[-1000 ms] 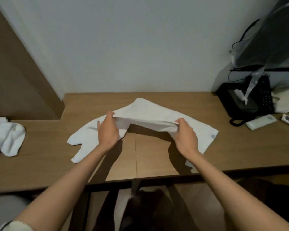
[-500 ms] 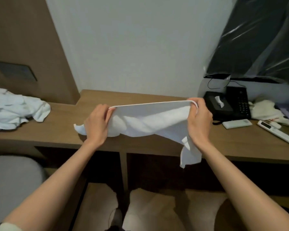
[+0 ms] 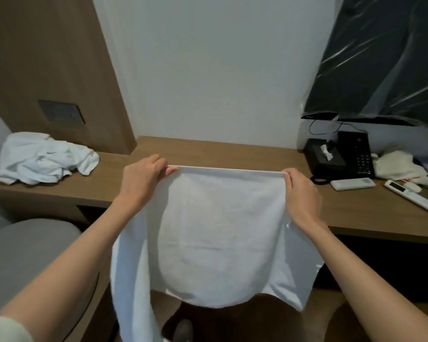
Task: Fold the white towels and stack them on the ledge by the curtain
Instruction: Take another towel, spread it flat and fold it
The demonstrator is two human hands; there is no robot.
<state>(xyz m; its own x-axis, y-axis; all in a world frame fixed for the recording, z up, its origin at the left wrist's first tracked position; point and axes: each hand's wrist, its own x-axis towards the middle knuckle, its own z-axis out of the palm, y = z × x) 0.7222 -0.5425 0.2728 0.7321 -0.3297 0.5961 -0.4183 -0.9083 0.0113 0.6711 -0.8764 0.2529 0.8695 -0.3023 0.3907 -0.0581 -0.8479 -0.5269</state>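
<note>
Holding a white towel [image 3: 220, 230] up in front of the chest, that is the picture from the head camera. The left hand [image 3: 143, 180] pinches one top corner between thumb and curled fingers, the right hand [image 3: 300, 193] pinches the other, and the top hem runs taut and level between them. The cloth hangs free below, clear of the counter [image 3: 356, 211], with a looser flap trailing down on the left side. Over on the left stretch of the counter sits a rumpled heap of white towels [image 3: 45, 157], unfolded. To the right, well apart from the action, a tissue box [image 3: 324, 156], a telephone [image 3: 355, 154] and a remote [image 3: 352, 183]. A grey seat [image 3: 22, 255] sits low on the left.

This looks like the squaring-up step at the start of a fold: the towel is spread, no crease is made yet. The next move likely calls for bringing the two corners together, or laying the cloth flat on the counter and turning one half over, edges matched. No ledge or curtain is in view, so stacking looks some way off.
</note>
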